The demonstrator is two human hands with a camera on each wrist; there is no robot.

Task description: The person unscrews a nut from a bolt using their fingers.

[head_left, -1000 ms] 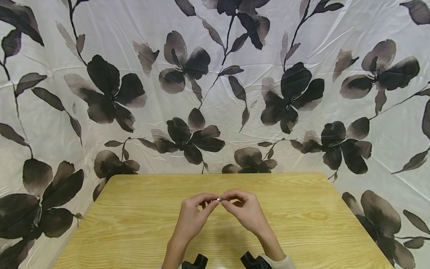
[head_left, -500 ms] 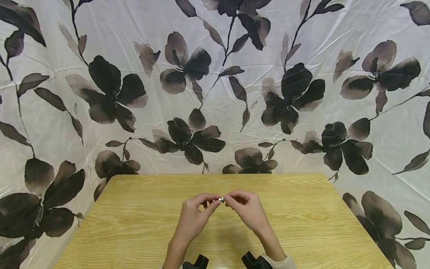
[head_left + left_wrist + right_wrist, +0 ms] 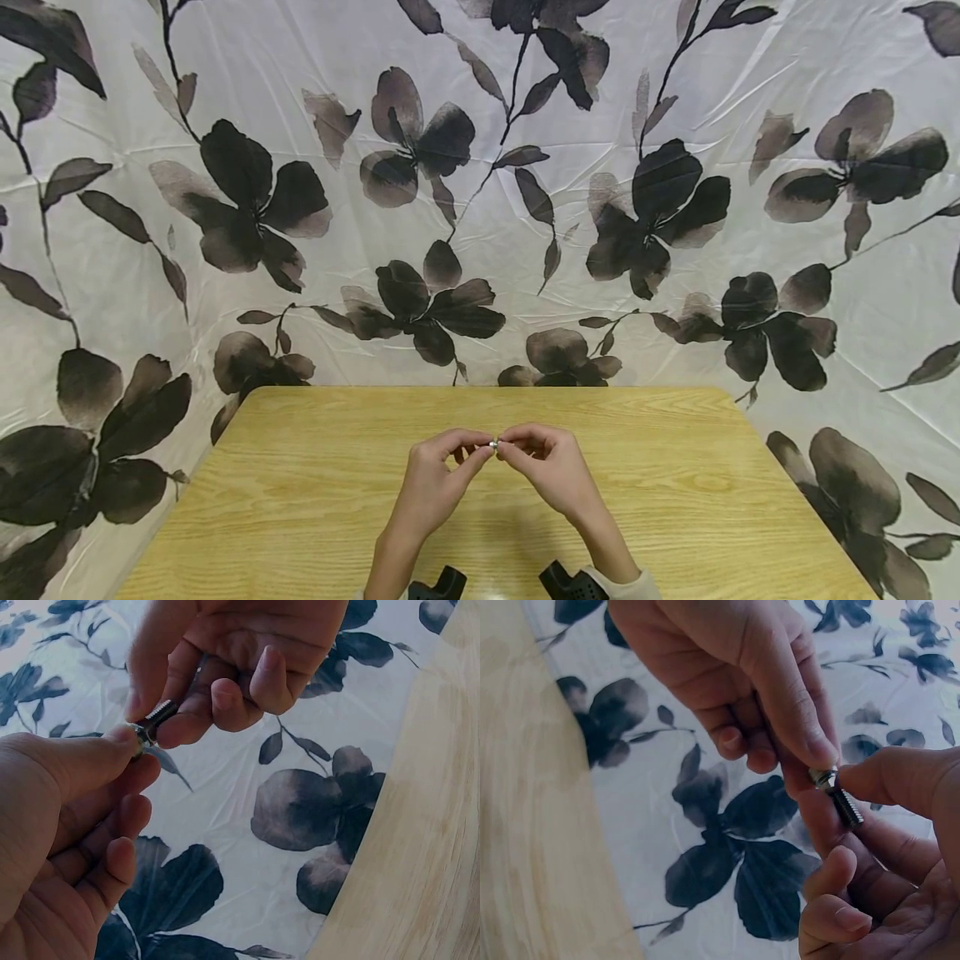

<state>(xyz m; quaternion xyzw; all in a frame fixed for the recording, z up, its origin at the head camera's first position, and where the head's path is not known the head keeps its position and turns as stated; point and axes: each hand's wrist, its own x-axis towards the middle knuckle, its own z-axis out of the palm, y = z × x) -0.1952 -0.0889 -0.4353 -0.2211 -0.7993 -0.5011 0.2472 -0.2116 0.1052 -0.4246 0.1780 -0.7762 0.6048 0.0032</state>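
- The right hand (image 3: 553, 477) has altered its hold within the last half second: its thumb, then tucked up close by the index finger, now reaches lower and forward, leaving a rounder gap behind the fingertips, much like the pose one second ago.
- The left hand (image 3: 437, 477) has hardly moved, so this reads as a fresh hold by the right, with the left steadying; whether the bolt (image 3: 160, 714) itself turned, I cannot tell.
- Both grips are narrow pinches on this one small piece, the two hands' fingertips meeting around it. The left has the silver end (image 3: 823, 778); the right takes hold just beside that, and the threaded shank (image 3: 847, 809) points in toward the right palm.
- The bolt is held over the tabletop (image 3: 300, 483), about midway between its left and right edges and nearer the far edge.
- It looks like metal: a dark, straight shank with fine ridges and a shiny, stubby end; whether that end is a head or a separate nut is hidden by fingers.
- The tabletop is smooth, yellowish, wood-grained, with rounded far corners.
- Beyond the far edge hangs a creased, slightly glossy pale cloth (image 3: 333, 58) printed with dark flowers.
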